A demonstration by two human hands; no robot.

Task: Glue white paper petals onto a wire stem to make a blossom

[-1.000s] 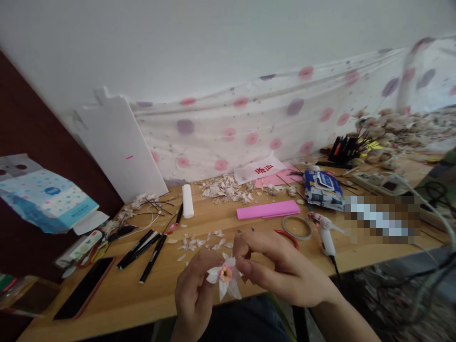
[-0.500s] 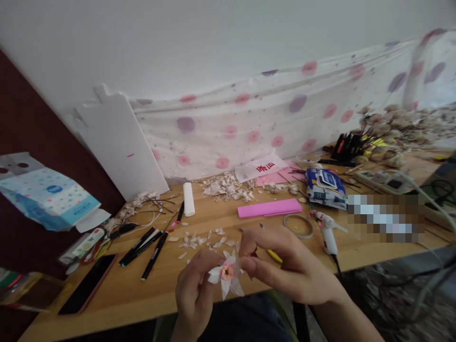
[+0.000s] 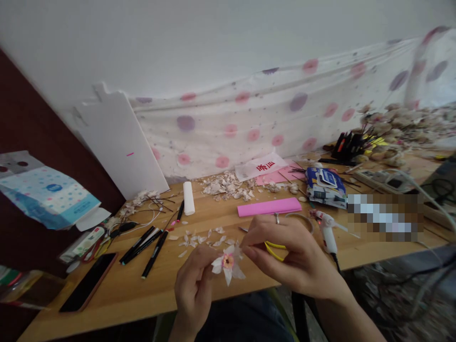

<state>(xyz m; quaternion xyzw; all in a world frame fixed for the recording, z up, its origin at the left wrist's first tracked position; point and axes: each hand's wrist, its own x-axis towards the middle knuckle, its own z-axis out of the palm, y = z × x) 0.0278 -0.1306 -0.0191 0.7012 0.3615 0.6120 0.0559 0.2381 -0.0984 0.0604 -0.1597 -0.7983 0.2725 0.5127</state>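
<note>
A small paper flower (image 3: 227,263) with white petals and a pink-orange centre is held just over the near edge of the wooden table (image 3: 121,289). My left hand (image 3: 194,289) pinches it from below, fingers closed on its base. My right hand (image 3: 288,254) is closed too, its fingertips touching the flower's right side; a ring shows on one finger. Yellow-handled scissors (image 3: 274,247) lie on the table behind my right hand. Loose white petals (image 3: 199,237) are scattered just beyond the flower.
Black markers (image 3: 147,247), a phone (image 3: 87,282) and a white roll (image 3: 188,198) lie to the left. A pink folded sheet (image 3: 269,207), tape ring, glue gun (image 3: 326,232), wipes pack (image 3: 326,187) and power strip sit right. A foam board (image 3: 117,142) leans on the wall.
Both hands have lifted slightly with the flower. My right hand has shifted, so the ring and the yellow scissor handles now show.
</note>
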